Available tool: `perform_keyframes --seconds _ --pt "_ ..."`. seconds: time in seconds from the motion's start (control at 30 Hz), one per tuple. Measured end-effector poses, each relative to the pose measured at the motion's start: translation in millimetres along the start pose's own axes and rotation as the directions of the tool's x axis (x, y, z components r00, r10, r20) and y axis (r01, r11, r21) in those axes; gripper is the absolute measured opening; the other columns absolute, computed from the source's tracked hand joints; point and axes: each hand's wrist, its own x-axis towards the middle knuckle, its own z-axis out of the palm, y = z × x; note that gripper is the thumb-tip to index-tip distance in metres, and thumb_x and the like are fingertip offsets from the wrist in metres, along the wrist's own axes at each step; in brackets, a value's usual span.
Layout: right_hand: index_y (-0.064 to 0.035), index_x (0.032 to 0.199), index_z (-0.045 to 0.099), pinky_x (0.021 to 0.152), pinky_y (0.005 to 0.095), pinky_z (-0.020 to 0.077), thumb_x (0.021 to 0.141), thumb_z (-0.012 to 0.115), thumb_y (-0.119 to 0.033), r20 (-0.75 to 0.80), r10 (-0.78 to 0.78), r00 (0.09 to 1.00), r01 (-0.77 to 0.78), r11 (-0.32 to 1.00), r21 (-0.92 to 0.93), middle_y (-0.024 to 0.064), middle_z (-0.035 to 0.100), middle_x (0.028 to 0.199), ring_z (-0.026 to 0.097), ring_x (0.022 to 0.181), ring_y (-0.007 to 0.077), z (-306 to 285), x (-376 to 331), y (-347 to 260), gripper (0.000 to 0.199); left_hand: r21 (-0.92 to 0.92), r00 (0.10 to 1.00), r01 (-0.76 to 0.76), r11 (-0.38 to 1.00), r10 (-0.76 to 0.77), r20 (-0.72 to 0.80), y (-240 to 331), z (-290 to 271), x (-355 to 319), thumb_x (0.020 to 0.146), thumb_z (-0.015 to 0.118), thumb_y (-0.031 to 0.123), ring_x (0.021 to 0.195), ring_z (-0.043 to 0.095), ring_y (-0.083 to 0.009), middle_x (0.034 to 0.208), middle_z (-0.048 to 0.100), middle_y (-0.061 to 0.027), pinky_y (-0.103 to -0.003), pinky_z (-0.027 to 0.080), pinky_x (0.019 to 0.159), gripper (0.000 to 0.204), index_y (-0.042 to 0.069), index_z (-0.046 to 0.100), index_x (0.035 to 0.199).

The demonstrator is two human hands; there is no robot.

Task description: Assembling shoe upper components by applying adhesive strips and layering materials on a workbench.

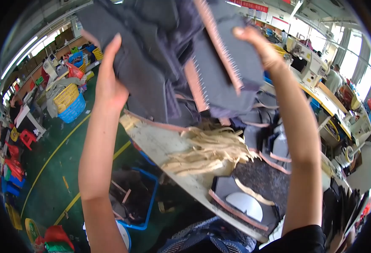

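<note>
Grey fabric pieces (168, 55) lifted high, upper centre of frame, spread for inspection; left hand (109, 80) and right hand (259, 46) both pinching edges; beige trimmings (206, 152) heaped on counter (151, 139) below.

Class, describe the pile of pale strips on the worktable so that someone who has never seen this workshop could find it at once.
Start at the slanted pale worktable beneath the raised left hand and right hand, which hold dark grey fabric pieces. Near the table's middle lies the pile of pale strips. It alone is cream and loose, with frayed-looking ends; the pieces around it are flat, dark grey with pinkish edging.
</note>
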Motion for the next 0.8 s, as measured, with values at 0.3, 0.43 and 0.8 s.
perform_keyframes --seconds 0.3,0.43,0.8 --pt "0.0133 0.141 0.056 0.108 0.0427 0.0464 0.065 0.083 -0.066 -0.327 0.446 0.833 -0.539 0.789 -0.296 0.0277 0.061 0.142 0.059 0.13 0.0344 15.7 82.0 255.3 0.113 0.329 0.822 0.428 0.842 -0.211 -0.528 -185.5 -158.7 55.6 0.067 0.097 0.038 0.133 0.054 -0.0355 0.155 0.043 -0.0214 -0.052 0.053 0.104 0.133 0.002 0.013 0.163" --pt "0.0096 0.142 0.052 0.107 0.0414 0.0499 0.073 0.087 -0.061 -0.472 0.09 0.877 -0.414 0.639 -0.648 0.0259 0.059 0.137 0.06 0.129 0.0348 5.8 72.3 216.9 0.105 0.714 0.85 0.296 0.635 0.166 -0.5 -151.2 -135.9 58.9 0.073 0.095 0.046 0.145 0.041 -0.0403 0.155 0.039 -0.031 -0.055 0.042 0.114 0.132 0.003 0.011 0.164" --pt "-0.0289 0.162 0.041 0.122 0.0741 0.0086 0.097 0.045 -0.075 -0.04 -0.2 0.979 0.025 0.31 -0.95 0.0097 0.021 0.174 0.011 0.161 0.0405 107.6 77.7 272.8 0.079 0.789 0.834 -0.327 -0.521 0.233 0.5 -230.1 -180.0 73.0 0.106 0.052 0.04 0.157 0.024 -0.0419 0.17 0.03 -0.0156 -0.066 0.02 0.123 0.052 0.028 0.05 0.157"
